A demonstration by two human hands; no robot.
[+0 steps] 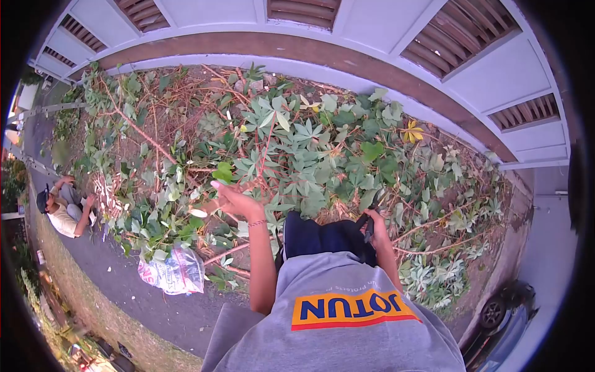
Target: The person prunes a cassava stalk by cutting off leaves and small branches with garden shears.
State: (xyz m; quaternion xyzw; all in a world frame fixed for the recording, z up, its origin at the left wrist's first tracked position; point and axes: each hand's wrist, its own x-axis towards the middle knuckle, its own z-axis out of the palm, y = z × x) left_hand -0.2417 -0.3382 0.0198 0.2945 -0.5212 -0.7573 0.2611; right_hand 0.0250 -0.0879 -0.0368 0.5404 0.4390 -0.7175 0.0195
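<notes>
My left hand (234, 202) reaches out over the cut plants, beside a pale brown root or stem piece (207, 208); whether the fingers grip it is unclear. Close to my right thigh, my right hand (374, 224) is closed round dark-handled shears (367, 224), whose blades point up toward the leaves. Green leafy branches (297, 139) with reddish stems lie in a wide heap in front of me. A bright green leaf (223, 172) shows just above my left hand.
A white plastic sack (172, 270) stands at the heap's lower left edge. Another person (67, 211) sits at the far left near a pile of pale pieces (108, 197). A wall (365, 31) curves behind the heap. A car (505, 322) is at lower right.
</notes>
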